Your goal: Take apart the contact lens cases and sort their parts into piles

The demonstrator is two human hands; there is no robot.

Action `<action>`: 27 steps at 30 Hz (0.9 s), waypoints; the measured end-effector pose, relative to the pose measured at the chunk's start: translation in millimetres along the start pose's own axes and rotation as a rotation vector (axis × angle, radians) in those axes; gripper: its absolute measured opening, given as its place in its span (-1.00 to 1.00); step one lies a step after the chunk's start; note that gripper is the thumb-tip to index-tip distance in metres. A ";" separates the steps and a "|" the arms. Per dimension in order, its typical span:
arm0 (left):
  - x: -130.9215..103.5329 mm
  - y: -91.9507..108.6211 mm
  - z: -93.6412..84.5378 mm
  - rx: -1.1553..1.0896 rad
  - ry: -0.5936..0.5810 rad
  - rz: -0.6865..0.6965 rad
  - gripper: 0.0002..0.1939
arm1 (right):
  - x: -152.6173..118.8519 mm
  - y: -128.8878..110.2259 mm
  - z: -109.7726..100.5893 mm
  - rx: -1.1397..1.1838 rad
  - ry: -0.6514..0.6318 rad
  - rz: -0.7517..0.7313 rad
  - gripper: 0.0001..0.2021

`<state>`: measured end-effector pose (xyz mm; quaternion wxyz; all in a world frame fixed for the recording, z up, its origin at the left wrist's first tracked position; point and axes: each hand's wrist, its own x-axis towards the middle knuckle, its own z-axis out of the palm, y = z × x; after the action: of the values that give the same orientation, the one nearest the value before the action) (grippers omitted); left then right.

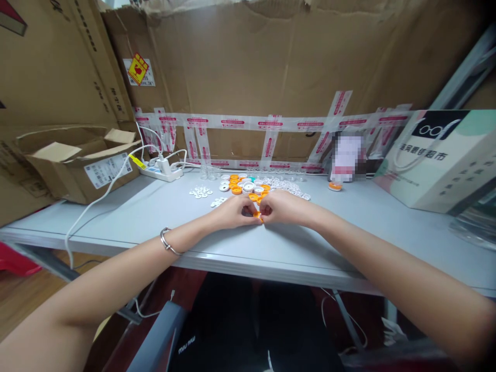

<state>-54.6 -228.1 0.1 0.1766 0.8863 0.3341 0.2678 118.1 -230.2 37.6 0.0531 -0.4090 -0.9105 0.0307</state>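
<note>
My left hand (237, 212) and my right hand (284, 207) meet near the middle of the table, fingertips pinched. Between them they grip a small orange plastic piece (257, 215), mostly covered by the fingers. Just beyond the hands lie several orange caps (236, 190) and white round caps (248, 187), with a bit of green among them. A pile of small white rings (284, 185) spreads behind my right hand. Small white discs (201, 192) lie in a group left of the caps, with a second group closer to my left hand.
Clear cups (211, 173) line the back of the grey table (163, 206). At left are an open cardboard box (77, 160) and a power strip (163, 170) with cables. A phone (347, 155), an orange-based container (335, 186) and a paper bag (437, 165) stand at right.
</note>
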 end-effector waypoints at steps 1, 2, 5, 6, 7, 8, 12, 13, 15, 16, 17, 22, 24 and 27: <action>0.2 -1.0 0.5 -0.002 0.003 0.004 -0.74 | -0.5 -1.2 -0.9 -0.015 -0.011 0.003 -0.86; 0.5 -2.0 1.1 -0.006 0.006 0.009 -0.74 | -1.0 -2.2 -1.7 -0.031 -0.022 0.008 -0.86; 1.3 -5.0 2.8 -0.021 0.005 0.022 -0.75 | -2.0 -3.3 -3.8 -0.060 -0.044 0.009 -0.86; 1.4 -5.8 3.3 -0.028 0.004 0.027 -0.75 | -1.9 -2.7 -4.3 -0.056 -0.049 0.000 -0.85; 1.6 -6.3 3.7 -0.034 0.004 0.031 -0.75 | -1.5 -1.8 -4.8 -0.052 -0.060 -0.012 -0.85; 1.7 -6.7 4.0 -0.041 0.001 0.034 -0.74 | -0.9 -0.8 -5.3 -0.050 -0.075 -0.019 -0.85; 2.1 -6.1 4.3 -0.059 -0.018 0.037 -0.75 | 1.2 1.3 -7.3 -0.085 -0.121 -0.028 -0.85; 2.1 -5.7 4.2 -0.058 -0.020 0.036 -0.76 | 1.4 1.2 -7.8 -0.087 -0.125 -0.033 -0.85; 2.3 -5.0 4.0 -0.053 -0.019 0.032 -0.76 | 1.3 0.7 -8.5 -0.076 -0.124 -0.044 -0.84; 2.4 -4.8 3.8 -0.050 -0.018 0.031 -0.76 | 1.1 0.5 -8.7 -0.070 -0.123 -0.046 -0.84; 2.6 -4.6 3.8 -0.049 -0.020 0.029 -0.76 | 0.8 0.4 -8.7 -0.068 -0.119 -0.045 -0.84; 3.7 -3.7 4.1 -0.023 -0.016 0.021 -0.76 | -0.6 1.1 -5.6 -0.090 -0.079 -0.062 -0.87; 3.9 -2.7 4.1 -0.018 -0.016 0.026 -0.76 | -1.1 2.1 -3.3 -0.099 -0.055 -0.068 -0.86; 3.3 -0.9 3.2 -0.023 -0.019 0.036 -0.77 | -2.2 5.2 -1.6 -0.069 -0.030 -0.066 -0.85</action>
<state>-51.1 -225.7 -1.6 0.1853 0.8925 0.3132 0.2665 123.6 -228.4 38.5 0.0265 -0.3801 -0.9246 0.0038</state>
